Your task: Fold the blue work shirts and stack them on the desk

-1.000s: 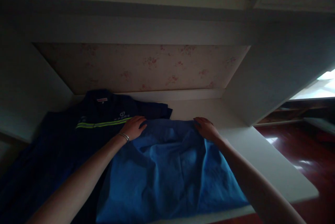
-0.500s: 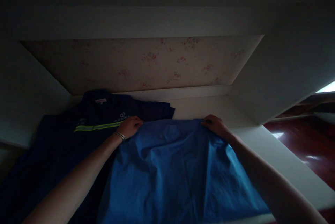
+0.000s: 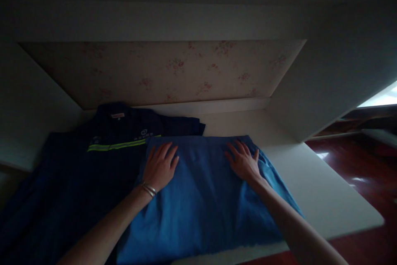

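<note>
A blue piece of cloth or garment (image 3: 204,190) lies spread over a white surface, its far edge nearly straight. My left hand (image 3: 160,165), with bracelets at the wrist, rests flat on its upper left part, fingers apart. On the upper right part lies my right hand (image 3: 245,161), palm down with spread fingers. Under and beside the blue cloth on the left is a dark navy work shirt (image 3: 77,178) with a collar, a yellow-green reflective stripe and a small chest logo. The kind of blue garment cannot be made out for certain.
The white shelf-like surface (image 3: 325,190) has side panels (image 3: 335,66) and a floral-patterned back wall (image 3: 186,75). An overhanging board (image 3: 170,21) crosses above. Reddish floor (image 3: 350,170) shows beyond the right edge.
Both hands have let go of the blue cloth's far edge and now lie flat on it, fingers spread. The cloth has settled lower and flatter.
</note>
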